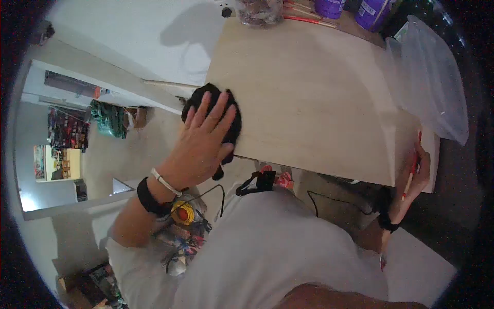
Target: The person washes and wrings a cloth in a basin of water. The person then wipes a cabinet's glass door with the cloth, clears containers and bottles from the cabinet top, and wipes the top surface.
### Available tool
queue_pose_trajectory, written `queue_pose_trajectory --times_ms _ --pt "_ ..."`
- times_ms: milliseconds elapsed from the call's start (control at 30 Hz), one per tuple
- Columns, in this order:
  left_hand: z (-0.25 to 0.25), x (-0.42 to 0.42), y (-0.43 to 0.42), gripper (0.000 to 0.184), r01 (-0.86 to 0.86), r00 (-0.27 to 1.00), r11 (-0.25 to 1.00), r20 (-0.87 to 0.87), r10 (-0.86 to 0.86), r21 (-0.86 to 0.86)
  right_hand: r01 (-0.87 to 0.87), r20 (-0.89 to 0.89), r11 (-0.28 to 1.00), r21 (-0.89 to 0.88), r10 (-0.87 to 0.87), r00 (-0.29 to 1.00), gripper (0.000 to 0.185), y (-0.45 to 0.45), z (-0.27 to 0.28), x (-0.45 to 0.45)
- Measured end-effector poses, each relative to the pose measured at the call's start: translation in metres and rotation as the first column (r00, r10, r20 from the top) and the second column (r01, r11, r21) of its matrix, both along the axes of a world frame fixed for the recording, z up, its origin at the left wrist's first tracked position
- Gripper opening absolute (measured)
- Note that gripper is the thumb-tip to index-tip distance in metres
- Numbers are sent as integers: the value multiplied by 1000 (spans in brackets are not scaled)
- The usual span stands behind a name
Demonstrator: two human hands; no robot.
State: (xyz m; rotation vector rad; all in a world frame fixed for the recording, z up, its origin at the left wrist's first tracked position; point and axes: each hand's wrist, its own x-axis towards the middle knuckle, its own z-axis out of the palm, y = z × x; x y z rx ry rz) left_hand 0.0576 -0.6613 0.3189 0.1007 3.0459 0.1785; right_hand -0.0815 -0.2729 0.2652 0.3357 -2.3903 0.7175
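My left hand (203, 147) lies flat with its fingers spread on a bunched black cloth (231, 105) at the left end of the pale wooden table (309, 98). Part of the cloth hangs past the table's edge. At the right end, my right hand (423, 167) is closed around a slim red-and-wood stick that looks like a paintbrush (408, 186). Its fingers are partly hidden and seen from the side. Beside that hand, a translucent plastic sheet or bag (432, 82) covers the table's far right corner.
Along the table's far edge are a clear bag of brown material (260, 11), several red-and-wood sticks (311, 20) and purple containers (371, 14). A yellow coil (183, 212) and tangled cables lie below on the left. A doorway (77, 134) opens to another room.
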Motion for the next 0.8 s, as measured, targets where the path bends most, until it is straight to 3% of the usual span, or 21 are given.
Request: queue_pose_trajectory --times_ms 67,100,167,300,400,467,533,567,667,733,800 --pt "-4 -15 13 62 139 989 990 42 -139 4 -4 100 998 -55 9 995 21 3 -3 1" --pt "-5 -27 26 63 294 955 954 17 -296 60 -15 101 998 -60 21 995 21 -2 0 3" --pt "-14 -50 68 64 531 846 837 -139 -515 132 24 180 994 -108 -4 984 21 -10 11 9" --pt "-17 -70 96 62 630 767 767 -256 -588 125 1 128 999 -34 3 992 23 6 1 5" --pt "-12 -46 49 63 493 870 864 -89 -486 103 -7 136 995 -96 20 990 21 6 4 3" --pt "12 -24 8 70 251 961 968 111 -252 22 1 131 998 -67 7 991 20 7 6 2" --pt "10 -5 -11 73 150 978 989 145 -151 22 28 103 1000 12 -29 994 20 16 -1 1" --pt "12 -2 -14 73 145 980 989 137 -146 20 40 57 994 99 -46 997 20 18 -1 -2" --pt "19 -12 -12 75 189 957 982 224 -183 -4 69 165 998 7 -69 984 19 19 -1 2" --pt "22 -22 -8 76 184 940 978 309 -145 -102 50 129 999 10 -50 990 19 20 -2 0" --pt "13 -49 -15 72 186 960 976 232 -156 -115 20 108 999 26 -23 994 18 21 -2 0"
